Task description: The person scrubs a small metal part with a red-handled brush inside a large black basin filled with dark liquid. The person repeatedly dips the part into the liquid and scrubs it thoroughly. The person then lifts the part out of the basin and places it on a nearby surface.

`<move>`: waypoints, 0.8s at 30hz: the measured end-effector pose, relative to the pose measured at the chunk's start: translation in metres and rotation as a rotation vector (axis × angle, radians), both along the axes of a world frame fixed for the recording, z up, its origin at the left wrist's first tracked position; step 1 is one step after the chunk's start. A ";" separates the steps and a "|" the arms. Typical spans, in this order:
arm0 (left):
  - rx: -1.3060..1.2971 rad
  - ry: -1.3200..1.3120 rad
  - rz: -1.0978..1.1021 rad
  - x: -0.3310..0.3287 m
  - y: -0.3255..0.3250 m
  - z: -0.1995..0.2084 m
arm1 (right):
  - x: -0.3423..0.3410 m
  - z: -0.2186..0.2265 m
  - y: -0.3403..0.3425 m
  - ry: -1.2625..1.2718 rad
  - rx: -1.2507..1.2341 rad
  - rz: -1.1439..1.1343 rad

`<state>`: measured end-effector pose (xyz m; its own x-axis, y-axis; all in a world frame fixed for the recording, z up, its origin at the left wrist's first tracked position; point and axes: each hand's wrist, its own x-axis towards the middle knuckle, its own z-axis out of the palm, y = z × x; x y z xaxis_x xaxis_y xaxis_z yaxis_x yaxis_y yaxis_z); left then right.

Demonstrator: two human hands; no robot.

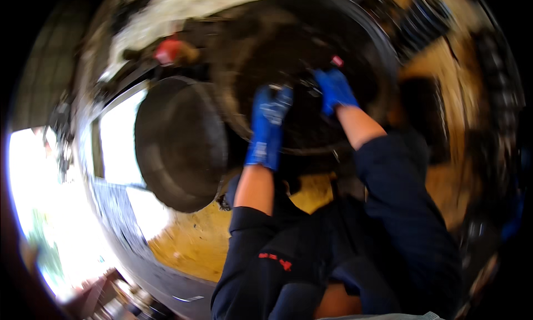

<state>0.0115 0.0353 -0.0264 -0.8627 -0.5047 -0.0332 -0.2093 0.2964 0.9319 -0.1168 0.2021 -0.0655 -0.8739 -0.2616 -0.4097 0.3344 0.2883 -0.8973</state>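
Blue gloves cover both my hands, which reach into a large round dark tub (244,123). My left hand (271,112) is over the near left part of the tub, with a small shiny spot at its fingertips. My right hand (335,89) is further right, its fingers pointing toward the middle of the tub. Between the hands lie small glinting dark pieces (308,86), too blurred to name. A small pink-red object (337,60) shows just beyond my right fingers. Motion blur smears the fingers of both hands, so what they hold cannot be made out.
To the left of the tub stands a dark round metal basin (180,145). A blurred red object (168,52) lies beyond it. A black ribbed coil-like part (425,23) is at the far right, near a brown wooden surface (455,92). Yellow flooring (191,242) shows below the basin.
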 end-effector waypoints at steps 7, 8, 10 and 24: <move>-0.175 -0.309 0.087 -0.011 0.049 0.009 | -0.025 0.044 0.041 0.118 0.094 0.337; -0.146 -0.348 0.045 0.000 0.056 0.004 | -0.004 0.058 0.051 0.062 0.032 0.349; -0.185 -0.339 0.117 0.013 0.062 -0.014 | 0.024 0.091 0.051 0.081 0.100 0.414; -0.102 -0.319 0.213 0.033 0.095 0.021 | 0.079 -0.018 0.092 0.387 0.309 0.303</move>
<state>0.0441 0.1308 -0.0051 -0.6925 -0.6860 -0.2231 -0.5507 0.3030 0.7778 -0.0375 0.2937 -0.0832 -0.8800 -0.4425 -0.1724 -0.1398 0.5884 -0.7964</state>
